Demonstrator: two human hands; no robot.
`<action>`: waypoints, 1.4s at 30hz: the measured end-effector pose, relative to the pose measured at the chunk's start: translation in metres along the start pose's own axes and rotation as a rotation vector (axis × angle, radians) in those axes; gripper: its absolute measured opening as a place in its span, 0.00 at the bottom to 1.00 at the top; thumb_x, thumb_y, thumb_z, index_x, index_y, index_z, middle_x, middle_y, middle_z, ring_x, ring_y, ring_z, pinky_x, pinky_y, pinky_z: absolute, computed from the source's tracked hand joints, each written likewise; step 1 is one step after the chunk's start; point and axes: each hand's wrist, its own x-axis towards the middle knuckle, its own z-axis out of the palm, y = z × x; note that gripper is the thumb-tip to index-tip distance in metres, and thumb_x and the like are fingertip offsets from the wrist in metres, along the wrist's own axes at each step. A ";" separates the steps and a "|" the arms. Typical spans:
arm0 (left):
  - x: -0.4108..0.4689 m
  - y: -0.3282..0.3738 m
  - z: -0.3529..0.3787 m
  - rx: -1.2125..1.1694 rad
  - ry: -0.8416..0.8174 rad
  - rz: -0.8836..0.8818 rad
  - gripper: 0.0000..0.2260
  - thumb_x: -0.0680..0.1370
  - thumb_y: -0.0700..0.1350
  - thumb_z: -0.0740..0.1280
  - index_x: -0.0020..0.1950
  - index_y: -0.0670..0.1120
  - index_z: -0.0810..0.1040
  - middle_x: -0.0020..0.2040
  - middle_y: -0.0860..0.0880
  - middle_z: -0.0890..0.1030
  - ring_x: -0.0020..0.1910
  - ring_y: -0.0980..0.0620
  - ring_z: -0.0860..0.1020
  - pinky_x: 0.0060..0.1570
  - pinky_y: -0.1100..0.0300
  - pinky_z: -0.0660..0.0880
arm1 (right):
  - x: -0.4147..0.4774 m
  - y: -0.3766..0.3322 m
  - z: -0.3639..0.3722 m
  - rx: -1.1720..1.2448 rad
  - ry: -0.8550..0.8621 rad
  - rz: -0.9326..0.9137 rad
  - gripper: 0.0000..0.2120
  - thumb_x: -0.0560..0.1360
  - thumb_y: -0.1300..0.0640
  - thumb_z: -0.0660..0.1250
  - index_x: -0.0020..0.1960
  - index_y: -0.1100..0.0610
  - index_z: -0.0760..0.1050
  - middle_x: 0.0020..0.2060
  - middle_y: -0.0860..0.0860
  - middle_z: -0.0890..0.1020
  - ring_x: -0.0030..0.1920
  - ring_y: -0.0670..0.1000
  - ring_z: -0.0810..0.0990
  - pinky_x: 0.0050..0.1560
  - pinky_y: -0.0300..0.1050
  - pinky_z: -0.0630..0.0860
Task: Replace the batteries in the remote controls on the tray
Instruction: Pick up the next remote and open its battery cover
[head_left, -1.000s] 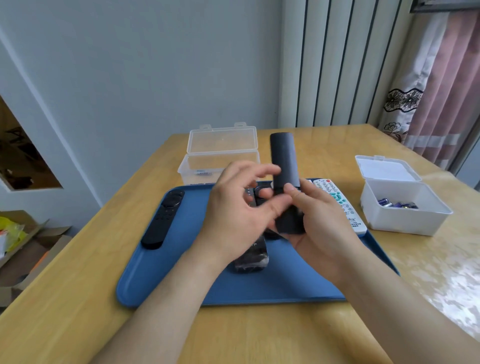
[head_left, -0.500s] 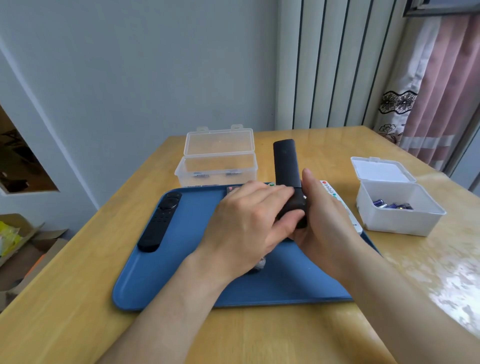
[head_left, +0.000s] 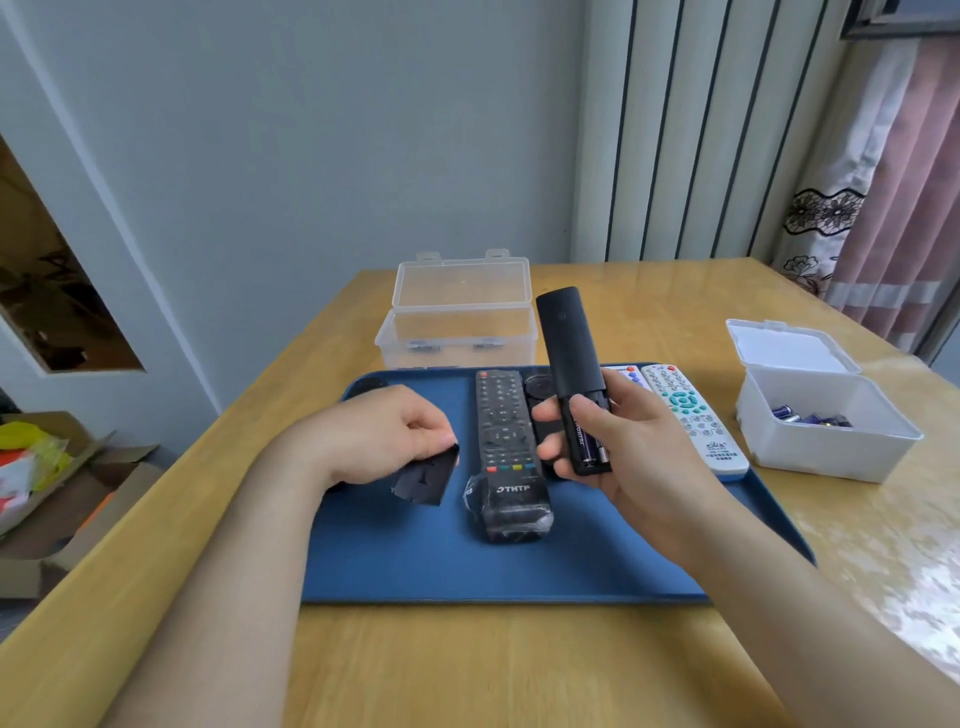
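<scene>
- The left hand is held palm down, fingers curled, a black cover pinched at its fingertips.
- The right hand is held up just beside it, a black remote gripped near upright, thumb on its open back.
- Both forearms are stretched forward.

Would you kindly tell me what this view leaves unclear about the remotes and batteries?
Head view only.
Leftmost black remote: nearly all hidden behind the left hand.
Battery cover: blurred, pinched in that hand.
Fitted batteries in the held remote: polarity marks too small; the right hand partly covers them.
Loose batteries in the white box: count hidden by its wall.
Clear box contents: blurred.
</scene>
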 end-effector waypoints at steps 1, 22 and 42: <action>-0.002 0.000 0.000 0.019 -0.034 -0.017 0.12 0.81 0.50 0.63 0.43 0.50 0.83 0.37 0.51 0.83 0.35 0.56 0.75 0.46 0.52 0.74 | 0.000 0.001 0.002 0.028 -0.019 0.011 0.10 0.82 0.66 0.56 0.59 0.61 0.73 0.43 0.55 0.83 0.32 0.51 0.79 0.33 0.42 0.76; 0.001 0.074 0.047 -0.066 0.751 0.611 0.11 0.71 0.43 0.72 0.53 0.48 0.83 0.48 0.53 0.78 0.47 0.56 0.76 0.45 0.66 0.72 | 0.009 -0.025 0.012 0.323 -0.121 0.179 0.23 0.83 0.45 0.53 0.63 0.61 0.76 0.50 0.58 0.83 0.46 0.53 0.85 0.44 0.46 0.82; 0.004 0.064 0.043 -0.187 0.440 0.427 0.24 0.63 0.39 0.75 0.54 0.58 0.74 0.45 0.57 0.74 0.46 0.55 0.75 0.47 0.51 0.78 | 0.009 -0.003 0.026 0.369 -0.132 0.124 0.20 0.83 0.45 0.54 0.53 0.60 0.76 0.41 0.55 0.81 0.40 0.50 0.83 0.39 0.44 0.79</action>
